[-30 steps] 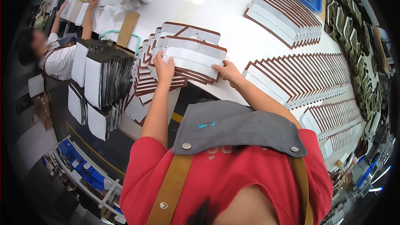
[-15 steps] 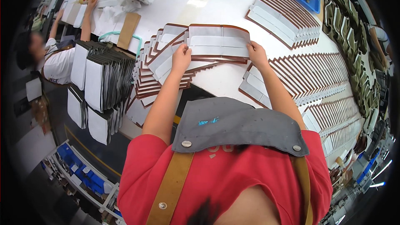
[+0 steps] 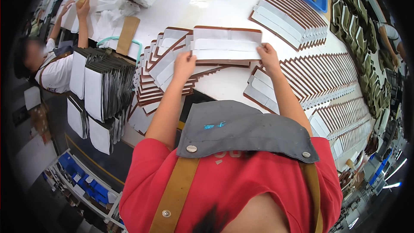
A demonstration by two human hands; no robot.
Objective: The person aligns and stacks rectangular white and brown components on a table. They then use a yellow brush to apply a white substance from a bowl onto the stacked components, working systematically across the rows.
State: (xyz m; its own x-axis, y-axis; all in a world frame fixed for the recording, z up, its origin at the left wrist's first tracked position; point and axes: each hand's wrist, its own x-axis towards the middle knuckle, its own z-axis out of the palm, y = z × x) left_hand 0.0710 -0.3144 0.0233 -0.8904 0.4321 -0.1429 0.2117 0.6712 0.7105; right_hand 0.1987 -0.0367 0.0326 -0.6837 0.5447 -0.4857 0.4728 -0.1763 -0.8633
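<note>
As the left hand (image 3: 185,64) and the right hand (image 3: 268,56) pinch its two ends, a brown-edged white panel (image 3: 226,44) spans the gap between them.
The left thumb and fingers close on the panel's lower left corner, while the right ones grip its right edge. It is above the white table (image 3: 233,4), beside and partly over a fanned pile (image 3: 166,73) of similar pieces; whether it touches them cannot be told. Overlapping rows (image 3: 319,77) of brown-edged pieces lie to the right.
</note>
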